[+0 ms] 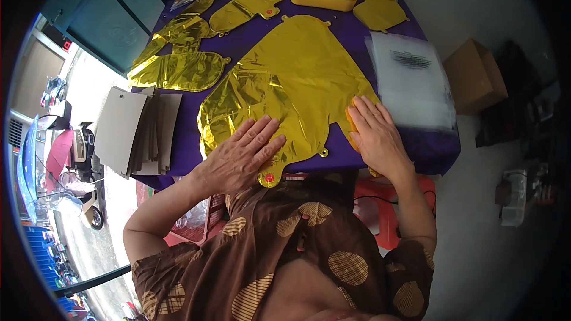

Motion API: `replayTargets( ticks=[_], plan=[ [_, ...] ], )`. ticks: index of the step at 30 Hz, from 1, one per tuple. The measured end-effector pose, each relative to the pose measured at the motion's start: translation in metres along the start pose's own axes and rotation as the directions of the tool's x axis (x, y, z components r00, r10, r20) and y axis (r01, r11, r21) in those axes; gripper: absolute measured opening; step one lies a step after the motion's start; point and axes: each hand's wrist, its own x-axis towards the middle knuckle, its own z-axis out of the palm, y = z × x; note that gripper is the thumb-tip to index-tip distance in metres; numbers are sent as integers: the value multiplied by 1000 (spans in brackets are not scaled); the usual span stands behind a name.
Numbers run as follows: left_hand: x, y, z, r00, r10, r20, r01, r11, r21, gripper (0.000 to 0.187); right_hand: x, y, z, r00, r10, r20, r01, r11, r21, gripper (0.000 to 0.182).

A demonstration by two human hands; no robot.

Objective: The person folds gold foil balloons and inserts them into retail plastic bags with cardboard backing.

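A large gold foil balloon (303, 77), flat and uninflated, lies across the purple-covered table. Its left side is crinkled and its right side smoother. My left hand (244, 150) rests flat on its lower left part, fingers stretched out, near a tab with a red mark (269, 179). At the balloon's lower right edge, my right hand (380, 137) presses down over an orange pad (351, 120). Only a narrow edge of that pad shows between thumb and fingers; its exact kind is hidden.
Other flat gold foil balloons (184, 68) lie at the left and back. A yellow tub (323, 1) holds white material. Clear plastic bags (411, 83) are stacked at right, grey cards (124, 128) at left. A cardboard box (476, 76) and red stool (380, 226) stand beside the table.
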Motion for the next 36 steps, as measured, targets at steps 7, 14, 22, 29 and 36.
replayTargets(
  ticks=[7, 14, 22, 29, 36],
  plan=[
    [-1, -1, -4, 1000, 5, 30, -6, 1000, 22, 87, 2, 0, 0, 1000, 2, 22, -3, 1000, 10, 52],
    [-5, 2, -23, 996, -3, 86, 4, 1000, -13, 106, 5, 3, -13, 997, -21, -73, 25, 998, 57, 51],
    [12, 8, -80, 999, 46, -5, -46, 985, -168, 83, 64, 77, -32, 978, 32, -206, -36, 999, -12, 16],
    [121, -26, -66, 962, 210, -175, -256, 915, -312, 41, 159, 163, 1, 976, 126, -179, -168, 955, -244, 19],
    [268, -79, -44, 998, -24, 57, 28, 997, -78, 49, 205, 187, 20, 990, 137, -38, -140, 894, -427, 15]
  ],
)
